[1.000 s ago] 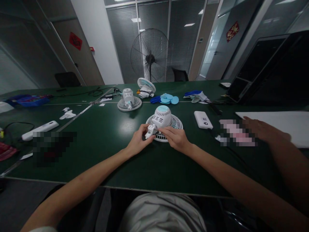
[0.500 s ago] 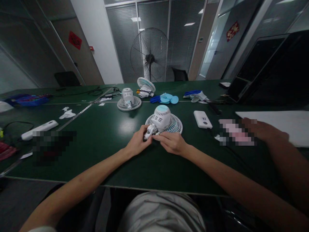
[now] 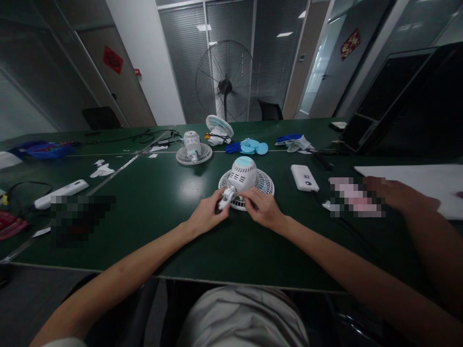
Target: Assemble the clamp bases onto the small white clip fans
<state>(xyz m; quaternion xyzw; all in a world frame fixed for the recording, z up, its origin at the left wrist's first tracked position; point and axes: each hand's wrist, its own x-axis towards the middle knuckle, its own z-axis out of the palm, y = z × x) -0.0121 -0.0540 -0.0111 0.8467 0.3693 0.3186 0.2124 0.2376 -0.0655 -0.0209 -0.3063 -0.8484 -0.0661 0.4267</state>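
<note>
A small white fan [image 3: 246,180] with a light blue cap lies grille-down on the dark green table [image 3: 162,231], its motor housing pointing up. My left hand [image 3: 206,215] is closed around the white bracket piece [image 3: 226,196] at the fan's near side. My right hand [image 3: 262,207] pinches the same spot from the right, fingers pressed together against the fan's base. Both hands touch the fan.
Two more small fans [image 3: 193,148] [image 3: 219,129] and blue blades [image 3: 249,147] lie farther back. A white power bank [image 3: 305,178] sits to the right, near another person's arm [image 3: 408,205] and a white sheet [image 3: 427,185]. A white remote-like bar [image 3: 61,193] lies left. A large floor fan [image 3: 224,79] stands behind.
My right hand shifted slightly up and toward the fan's base; my left hand stayed on the bracket. The fan has hardly moved.
</note>
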